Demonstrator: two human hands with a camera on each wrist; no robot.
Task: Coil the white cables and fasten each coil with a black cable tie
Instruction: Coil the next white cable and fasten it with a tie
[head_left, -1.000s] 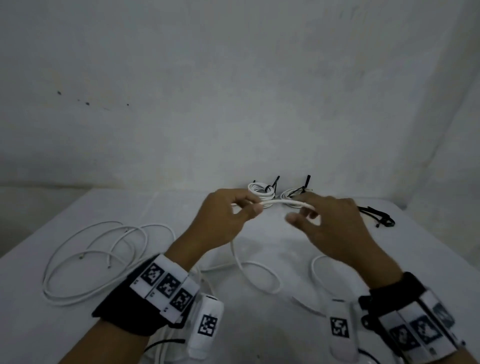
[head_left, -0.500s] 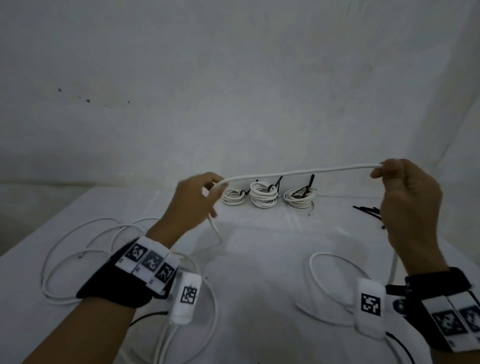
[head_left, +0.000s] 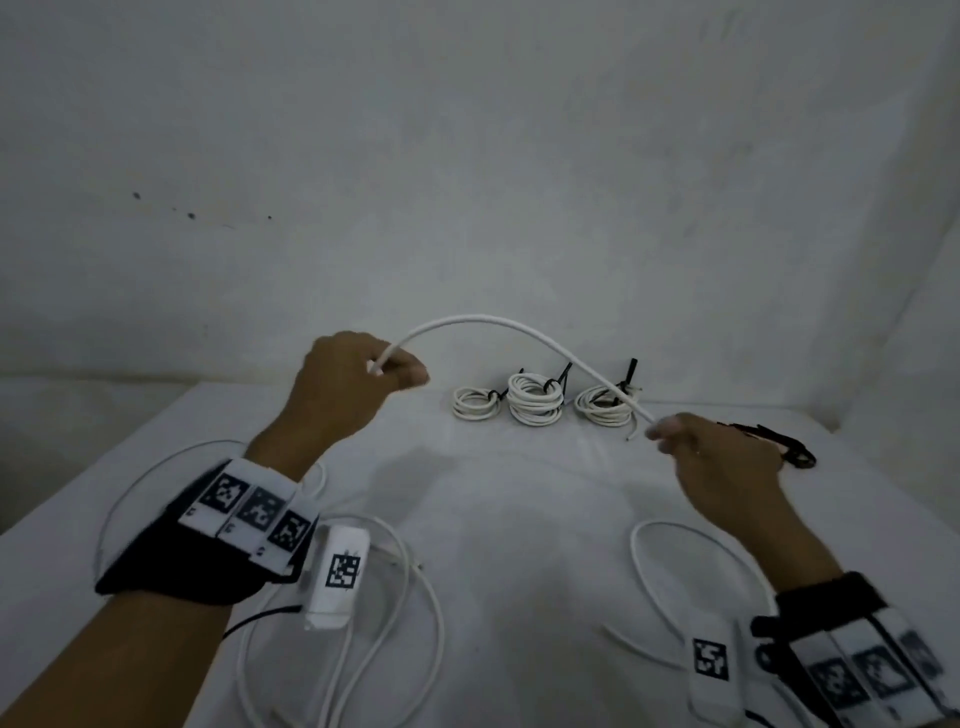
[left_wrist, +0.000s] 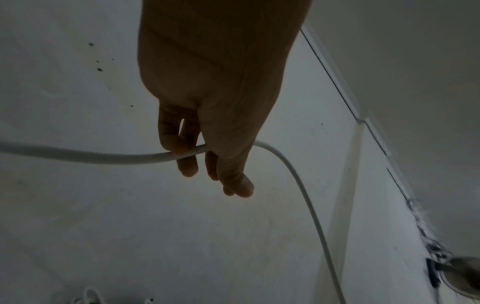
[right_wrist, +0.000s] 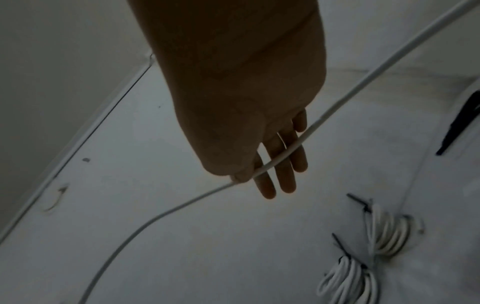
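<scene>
White cable (head_left: 498, 325) — arched between left hand (head_left: 348, 389) and right hand (head_left: 701, 457).

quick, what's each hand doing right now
Left hand: grips the white cable near its end.
Right hand: pinches the same cable further along.

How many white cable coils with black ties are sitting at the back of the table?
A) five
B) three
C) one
B: the head view shows three tied coils in a row, the left coil, the middle coil and the right coil, each with a black tie.
</scene>
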